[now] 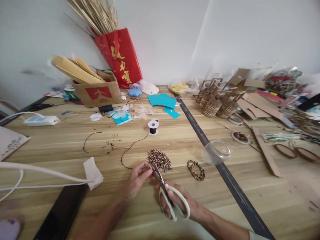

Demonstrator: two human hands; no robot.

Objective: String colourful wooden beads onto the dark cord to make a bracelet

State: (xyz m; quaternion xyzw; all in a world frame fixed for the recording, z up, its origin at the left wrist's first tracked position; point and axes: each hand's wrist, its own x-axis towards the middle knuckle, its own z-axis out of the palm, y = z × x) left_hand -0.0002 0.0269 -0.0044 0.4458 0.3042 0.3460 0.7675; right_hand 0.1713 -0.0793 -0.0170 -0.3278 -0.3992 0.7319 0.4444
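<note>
The right hand [179, 198] is gripping white-handled scissors [162, 184]; the left hand [138, 177] is pinching black cord [121, 160] by the blades. Beads [159, 158] are lying just beyond on the tabletop [140, 220].

On the red bag [121, 58] at the far left, three large gold characters [122, 66] are set one below another in brush style; the middle one can be read as 力, while the upper and lower ones are too flowing to be read with certainty. On the cardboard box [113, 93] just left of it, a red panel [97, 94] is marked with a pale sign shaped roughly like 大, under which smaller lettering cannot be made out. On the pale flat item [15, 141] at the left edge, dark marks are shown, too blurred to be read.
</note>
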